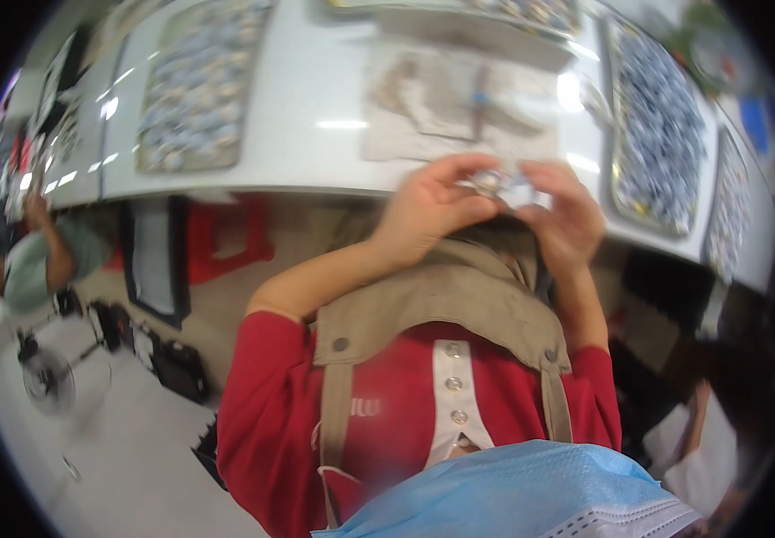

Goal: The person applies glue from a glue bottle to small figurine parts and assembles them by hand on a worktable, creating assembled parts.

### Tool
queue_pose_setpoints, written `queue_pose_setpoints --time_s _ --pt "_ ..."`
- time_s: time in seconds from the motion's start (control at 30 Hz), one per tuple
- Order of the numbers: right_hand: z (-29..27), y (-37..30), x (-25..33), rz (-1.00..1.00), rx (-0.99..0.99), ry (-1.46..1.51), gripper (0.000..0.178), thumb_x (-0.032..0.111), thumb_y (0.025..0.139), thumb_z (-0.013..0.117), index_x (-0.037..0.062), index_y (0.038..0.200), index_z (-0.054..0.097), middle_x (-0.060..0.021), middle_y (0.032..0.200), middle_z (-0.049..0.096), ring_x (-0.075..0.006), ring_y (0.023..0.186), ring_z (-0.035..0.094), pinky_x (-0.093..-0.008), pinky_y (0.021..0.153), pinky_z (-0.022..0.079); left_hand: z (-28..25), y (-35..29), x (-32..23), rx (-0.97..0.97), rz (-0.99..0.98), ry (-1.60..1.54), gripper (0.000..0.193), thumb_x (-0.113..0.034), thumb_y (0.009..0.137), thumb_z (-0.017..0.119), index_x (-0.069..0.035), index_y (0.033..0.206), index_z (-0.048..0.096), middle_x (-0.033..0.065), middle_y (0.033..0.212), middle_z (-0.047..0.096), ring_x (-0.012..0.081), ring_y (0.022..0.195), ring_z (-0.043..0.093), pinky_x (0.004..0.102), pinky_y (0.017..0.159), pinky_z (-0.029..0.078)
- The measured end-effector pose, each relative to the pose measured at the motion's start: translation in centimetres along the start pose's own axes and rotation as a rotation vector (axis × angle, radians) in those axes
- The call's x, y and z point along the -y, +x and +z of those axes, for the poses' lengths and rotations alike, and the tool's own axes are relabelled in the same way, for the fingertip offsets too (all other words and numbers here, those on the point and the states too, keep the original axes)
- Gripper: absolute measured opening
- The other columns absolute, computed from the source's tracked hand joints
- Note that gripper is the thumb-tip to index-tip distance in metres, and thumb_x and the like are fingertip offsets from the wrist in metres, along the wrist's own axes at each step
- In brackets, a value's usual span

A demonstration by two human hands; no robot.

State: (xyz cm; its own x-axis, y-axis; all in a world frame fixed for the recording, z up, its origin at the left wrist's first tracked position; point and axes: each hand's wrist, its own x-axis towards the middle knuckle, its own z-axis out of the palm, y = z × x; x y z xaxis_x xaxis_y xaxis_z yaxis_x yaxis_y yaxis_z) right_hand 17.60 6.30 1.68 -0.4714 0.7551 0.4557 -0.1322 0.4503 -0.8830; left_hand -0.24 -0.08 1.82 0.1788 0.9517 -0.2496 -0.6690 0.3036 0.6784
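a small round silvery piece (488,183) is held up just off the near edge of the white table (307,99), between the two hands. by the left hand (432,204) it is pinched, thumb and index finger brought almost together with only the piece's width between. by the right hand (571,211), just beside it, a small pale bit (520,190) is apparently held between curled fingertips and thumb; too blurred to tell its kind or whether the two bits touch. beyond the hands a pale sheet (387,139) is laid on the table, with a narrow dark item (480,100), blue-banded, seen on it. a tray (181,168) to the left is filled with pale bluish pieces (199,85); another to the right is heaped with blue-grey pieces (661,125). at far left a co-worker (51,260) is seen near the table, details blurred.
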Motion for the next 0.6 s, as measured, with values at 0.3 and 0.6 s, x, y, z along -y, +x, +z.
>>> queue_pose_setpoints --time_s 0.3,0.6 --pt "0.0 -0.2 1.5 -0.012 0.138 -0.455 0.037 0.004 0.063 0.074 0.0136 0.096 0.063 -0.0022 0.094 0.065 -0.0223 0.092 0.049 -0.0326 0.083 0.039 0.1 0.3 1.1 0.134 0.056 0.149 0.043 -0.011 0.085 0.061 0.003 0.122 0.044 0.0126 0.117 0.053 0.0195 0.102 0.056 0.0319 0.090 0.047" --pt "0.8 -1.2 1.3 -0.209 -0.110 -0.874 0.032 0.010 0.056 0.076 0.0164 0.086 0.068 0.0068 0.079 0.060 -0.0167 0.079 0.050 -0.0320 0.079 0.030 0.8 0.1 1.1 0.037 0.093 0.257 0.039 -0.004 0.087 0.056 0.003 0.124 0.044 0.0124 0.120 0.052 0.0161 0.103 0.054 0.0284 0.090 0.045"
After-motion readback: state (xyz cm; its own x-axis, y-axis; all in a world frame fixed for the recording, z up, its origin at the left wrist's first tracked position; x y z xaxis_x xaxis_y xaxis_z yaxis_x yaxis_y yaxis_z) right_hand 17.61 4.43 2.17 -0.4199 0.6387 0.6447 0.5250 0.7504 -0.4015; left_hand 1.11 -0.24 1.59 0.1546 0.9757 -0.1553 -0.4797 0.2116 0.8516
